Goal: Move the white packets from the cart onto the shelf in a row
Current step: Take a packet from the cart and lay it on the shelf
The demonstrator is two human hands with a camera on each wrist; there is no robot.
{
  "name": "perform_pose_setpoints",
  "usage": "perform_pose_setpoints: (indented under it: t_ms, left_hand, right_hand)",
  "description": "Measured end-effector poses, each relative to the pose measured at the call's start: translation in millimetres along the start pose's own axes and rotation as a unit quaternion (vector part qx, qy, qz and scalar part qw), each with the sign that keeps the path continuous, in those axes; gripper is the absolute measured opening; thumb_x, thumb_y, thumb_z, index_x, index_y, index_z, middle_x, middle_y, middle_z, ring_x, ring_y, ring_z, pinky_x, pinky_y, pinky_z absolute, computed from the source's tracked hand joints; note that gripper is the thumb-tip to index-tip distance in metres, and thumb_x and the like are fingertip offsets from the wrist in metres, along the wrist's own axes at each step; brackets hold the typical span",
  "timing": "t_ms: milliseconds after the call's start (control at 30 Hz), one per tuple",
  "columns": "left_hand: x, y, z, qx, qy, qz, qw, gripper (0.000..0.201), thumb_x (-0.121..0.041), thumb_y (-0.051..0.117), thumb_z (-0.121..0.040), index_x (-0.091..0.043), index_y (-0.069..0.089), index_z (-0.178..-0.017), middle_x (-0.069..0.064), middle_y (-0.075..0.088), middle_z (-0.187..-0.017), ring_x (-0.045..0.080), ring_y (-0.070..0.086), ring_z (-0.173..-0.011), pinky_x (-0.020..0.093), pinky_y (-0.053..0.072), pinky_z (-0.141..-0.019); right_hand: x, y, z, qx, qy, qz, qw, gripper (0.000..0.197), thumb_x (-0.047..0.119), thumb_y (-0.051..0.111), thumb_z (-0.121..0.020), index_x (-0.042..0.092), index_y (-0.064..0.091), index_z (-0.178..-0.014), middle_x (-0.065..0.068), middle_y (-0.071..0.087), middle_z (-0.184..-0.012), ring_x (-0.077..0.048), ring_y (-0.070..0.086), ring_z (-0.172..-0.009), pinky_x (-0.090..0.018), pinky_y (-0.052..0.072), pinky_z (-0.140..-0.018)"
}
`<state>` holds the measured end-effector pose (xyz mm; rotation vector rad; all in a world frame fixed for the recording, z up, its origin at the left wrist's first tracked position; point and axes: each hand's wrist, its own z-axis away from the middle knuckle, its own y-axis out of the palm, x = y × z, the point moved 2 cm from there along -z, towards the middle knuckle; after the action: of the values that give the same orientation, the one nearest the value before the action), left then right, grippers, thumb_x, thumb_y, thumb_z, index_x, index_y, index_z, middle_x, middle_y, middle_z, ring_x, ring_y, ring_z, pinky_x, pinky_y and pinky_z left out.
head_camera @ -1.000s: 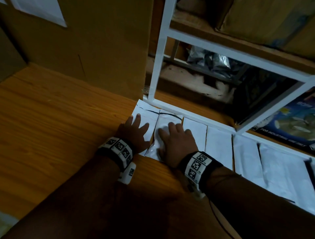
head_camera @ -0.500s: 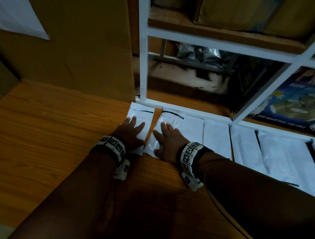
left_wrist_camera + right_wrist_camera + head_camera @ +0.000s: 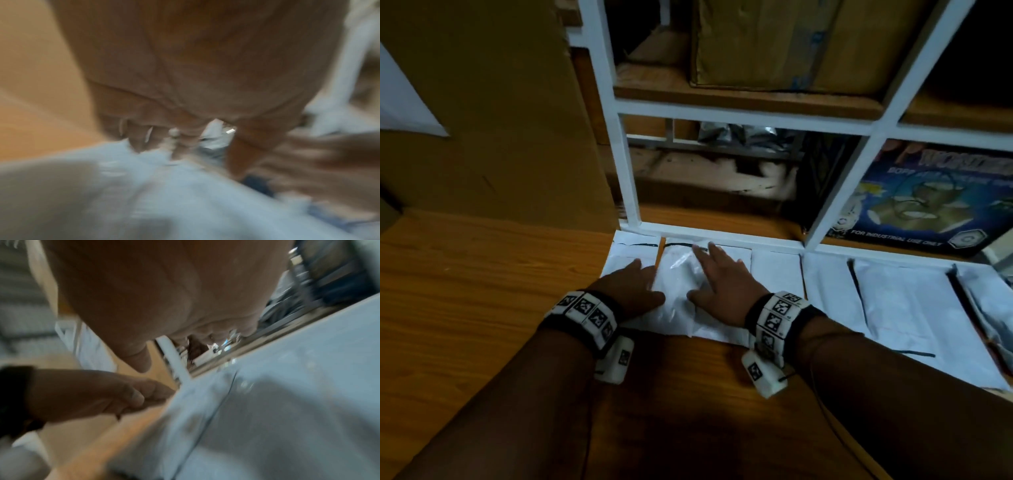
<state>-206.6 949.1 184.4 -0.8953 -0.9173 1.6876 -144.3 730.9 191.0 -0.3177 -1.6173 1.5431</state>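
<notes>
Packets: six flat white paper packets [image 3: 775,274] lie in a row on the wooden shelf [image 3: 465,291]. Left hand [image 3: 631,286] and right hand [image 3: 719,284] press flat, fingers spread, now further apart than before.

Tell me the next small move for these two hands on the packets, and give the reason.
Probably slide the second packet a little left, off the third packet it seems to overlap. The right hand lies flat on it, fingers straight, while the left hand rests on the end packet. A strip of bare wooden shelf shows between those two, so there is room to even the row.
</notes>
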Motion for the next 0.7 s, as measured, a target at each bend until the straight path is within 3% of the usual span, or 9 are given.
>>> perform_pose_setpoints:
  t_ms: [200, 300, 367, 500, 633, 700]
  left_hand:
    - [-137.7, -7.7, 50.0, -0.067, 0.08, 0.004, 0.995, 0.082, -0.066, 0.046, -0.09, -0.031, 0.019, -0.16, 0.002, 0.021, -0.167, 0.024, 0.03, -0.15, 0.045, 0.032, -0.119]
    - [-219.1, -12.6, 56.7, -0.05, 0.115, 0.019, 0.992, 0.079, -0.064, 0.044, -0.09, -0.028, 0.026, -0.158, 0.005, 0.032, -0.161, 0.025, 0.037, -0.146, 0.043, 0.034, -0.117]
    - [-278.6, -10.8, 56.2, -0.043, 0.151, 0.027, 0.987, 0.086, -0.069, 0.038, -0.082, -0.027, 0.031, -0.156, 0.007, 0.038, -0.158, 0.026, 0.04, -0.143, 0.042, 0.035, -0.116]
    - [-405.9, 5.3, 61.2, 0.002, 0.212, 0.022, 0.977, 0.081, -0.069, 0.046, -0.09, -0.028, 0.03, -0.158, 0.003, 0.035, -0.162, 0.022, 0.037, -0.146, 0.04, 0.033, -0.118]
    - [-531.3, 22.4, 70.1, 0.017, 0.279, -0.013, 0.96, 0.073, -0.063, 0.052, -0.094, -0.026, 0.037, -0.155, 0.003, 0.039, -0.159, 0.021, 0.039, -0.144, 0.037, 0.035, -0.116]
    - [-590.5, 32.5, 75.4, 0.021, 0.305, -0.019, 0.952, 0.068, -0.062, 0.057, -0.093, -0.026, 0.045, -0.149, 0.004, 0.047, -0.153, 0.021, 0.046, -0.138, 0.035, 0.038, -0.112]
  right_hand:
    - [-69.0, -53.3, 87.3, -0.015, 0.071, -0.039, 0.997, 0.09, 0.069, 0.05, -0.098, 0.033, 0.007, -0.169, -0.009, 0.007, -0.176, -0.024, 0.006, -0.163, -0.055, 0.01, -0.13]
    - [-118.9, -80.6, 139.4, -0.026, 0.115, -0.031, 0.993, 0.098, 0.081, 0.041, -0.088, 0.032, 0.014, -0.168, -0.014, 0.011, -0.175, -0.03, 0.008, -0.162, -0.055, 0.012, -0.129]
    - [-157.2, -98.4, 179.2, -0.02, 0.15, -0.011, 0.988, 0.103, 0.086, 0.036, -0.083, 0.029, 0.022, -0.167, -0.017, 0.009, -0.175, -0.035, 0.007, -0.161, -0.056, 0.015, -0.128]
    - [-242.2, -123.4, 273.7, -0.006, 0.233, -0.013, 0.972, 0.087, 0.077, 0.046, -0.097, 0.029, 0.026, -0.166, -0.015, 0.006, -0.175, -0.036, 0.004, -0.161, -0.056, 0.014, -0.128]
    - [-333.3, -142.0, 360.6, -0.045, 0.302, -0.042, 0.951, 0.088, 0.078, 0.049, -0.093, 0.026, 0.034, -0.162, -0.019, 0.029, -0.165, -0.041, 0.026, -0.153, -0.05, 0.028, -0.123]
    - [-375.0, -147.1, 403.2, -0.077, 0.34, -0.072, 0.935, 0.096, 0.082, 0.048, -0.088, 0.025, 0.031, -0.163, -0.018, 0.033, -0.164, -0.039, 0.031, -0.151, -0.049, 0.029, -0.122]
